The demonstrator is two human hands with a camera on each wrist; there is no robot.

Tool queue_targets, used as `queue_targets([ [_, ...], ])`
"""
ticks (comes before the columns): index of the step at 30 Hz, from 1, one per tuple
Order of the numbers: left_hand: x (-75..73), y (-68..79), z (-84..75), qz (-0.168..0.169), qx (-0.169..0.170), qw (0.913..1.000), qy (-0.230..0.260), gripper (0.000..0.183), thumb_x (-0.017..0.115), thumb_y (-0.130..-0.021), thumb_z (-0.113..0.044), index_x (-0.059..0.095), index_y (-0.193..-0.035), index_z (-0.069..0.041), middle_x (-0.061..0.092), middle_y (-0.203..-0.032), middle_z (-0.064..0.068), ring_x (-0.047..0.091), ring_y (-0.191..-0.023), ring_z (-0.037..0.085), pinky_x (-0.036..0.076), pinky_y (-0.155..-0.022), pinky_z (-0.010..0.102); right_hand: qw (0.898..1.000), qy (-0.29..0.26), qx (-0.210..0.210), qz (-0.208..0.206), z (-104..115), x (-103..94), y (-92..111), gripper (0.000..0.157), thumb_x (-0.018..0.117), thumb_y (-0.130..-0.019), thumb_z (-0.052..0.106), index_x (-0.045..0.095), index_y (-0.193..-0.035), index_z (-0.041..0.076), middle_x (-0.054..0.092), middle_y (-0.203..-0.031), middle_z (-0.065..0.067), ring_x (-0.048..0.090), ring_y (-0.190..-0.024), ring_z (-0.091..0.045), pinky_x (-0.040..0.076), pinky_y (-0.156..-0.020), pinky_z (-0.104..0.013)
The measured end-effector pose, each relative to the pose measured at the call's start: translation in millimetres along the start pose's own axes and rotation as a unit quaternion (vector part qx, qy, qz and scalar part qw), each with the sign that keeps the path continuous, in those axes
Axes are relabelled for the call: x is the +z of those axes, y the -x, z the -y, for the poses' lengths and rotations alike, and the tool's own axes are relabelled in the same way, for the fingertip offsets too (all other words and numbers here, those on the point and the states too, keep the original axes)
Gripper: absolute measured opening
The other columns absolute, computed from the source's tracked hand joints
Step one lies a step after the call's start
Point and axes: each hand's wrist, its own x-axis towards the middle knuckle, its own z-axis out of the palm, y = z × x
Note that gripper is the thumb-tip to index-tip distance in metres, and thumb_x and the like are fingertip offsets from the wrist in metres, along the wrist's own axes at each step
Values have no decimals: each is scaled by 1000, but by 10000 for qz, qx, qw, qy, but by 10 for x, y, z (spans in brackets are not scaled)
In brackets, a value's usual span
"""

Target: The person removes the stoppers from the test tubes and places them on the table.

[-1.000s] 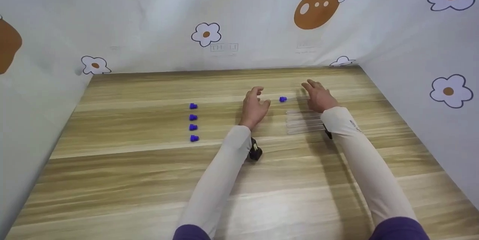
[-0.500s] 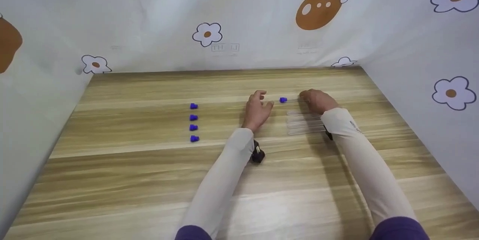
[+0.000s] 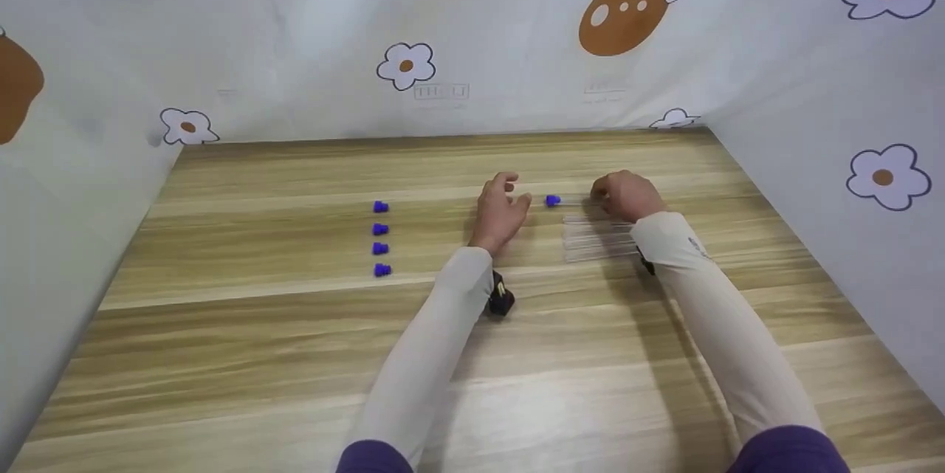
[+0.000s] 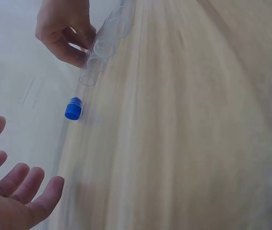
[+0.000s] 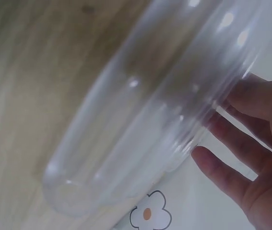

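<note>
In the head view, my right hand pinches a clear test tube with a blue stopper at its left end. The left wrist view shows its thumb and fingers closed on the tube behind the stopper. Several clear tubes without stoppers lie side by side just below that hand; in the right wrist view these tubes fill the foreground and partly hide its fingertips. To the left of the stoppered end, my left hand hovers with relaxed, bent fingers and holds nothing.
Several loose blue stoppers stand in a column on the left half of the wooden table. A pale curtain printed with flowers encloses the back and sides.
My right hand's fingers have come down from raised to pinching the stoppered tube. That tube has shifted slightly left and toward me. The left hand stays nearly in place.
</note>
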Motion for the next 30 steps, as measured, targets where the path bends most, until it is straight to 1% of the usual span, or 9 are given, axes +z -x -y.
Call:
queue_targets([
  [5,-61,-14,-22,-1,38,10000,2,40,58,-94,-15,50,-131,-4,53,-122,21,55,-106,30,48,-89,39,9998,-138,36,-103,22,-92,21,30,60,-74,-8,70,-102,0,70,-101,-19,65,-95,-36,52,-81,-49],
  [8,-82,-18,-37,-44,60,10000,23,39,58,-93,-15,51,-130,-5,55,-120,20,56,-104,29,48,-88,39,9998,-180,60,-96,42,-148,41,33,59,-75,-9,70,-105,0,70,-103,-19,65,-97,-36,52,-83,-49],
  [11,-88,-19,-45,-75,52,9999,79,39,59,-93,-15,51,-130,-5,55,-120,21,58,-103,29,49,-87,38,9999,-145,24,-67,77,-186,62,32,59,-77,-8,69,-107,0,70,-104,-19,65,-98,-36,51,-84,-49],
  [15,-86,-17,-54,-29,61,9998,162,39,59,-92,-15,52,-130,-5,55,-120,22,59,-101,28,50,-86,37,9999,-109,26,-49,142,-224,86,29,62,-81,-6,69,-109,0,70,-106,-18,64,-100,-35,51,-86,-49],
  [20,-99,-7,-69,-9,194,9996,185,38,59,-92,-13,53,-128,-4,56,-119,22,60,-101,28,50,-85,37,9999,-27,-85,-97,251,-264,88,26,64,-85,-3,69,-110,1,70,-107,-17,65,-101,-34,51,-86,-49],
  [24,-101,-5,-78,-93,286,9995,135,36,60,-91,-12,55,-126,-4,58,-116,20,60,-100,29,51,-84,36,9997,26,-226,-112,345,-307,78,25,63,-86,-2,69,-110,2,70,-108,-17,65,-101,-34,51,-85,-49],
  [27,-96,-5,-86,-153,265,9995,121,36,61,-90,-11,56,-124,-4,59,-114,19,62,-99,29,52,-84,35,9995,84,-263,-153,406,-329,67,25,63,-86,-2,69,-110,2,70,-108,-16,65,-101,-34,51,-85,-49],
  [30,-104,-3,-92,-174,175,9995,181,35,61,-90,-12,56,-124,-4,61,-112,18,62,-98,28,52,-84,35,9994,106,-272,-206,462,-341,52,24,64,-86,-1,69,-110,2,70,-108,-16,65,-100,-33,52,-85,-48],
])
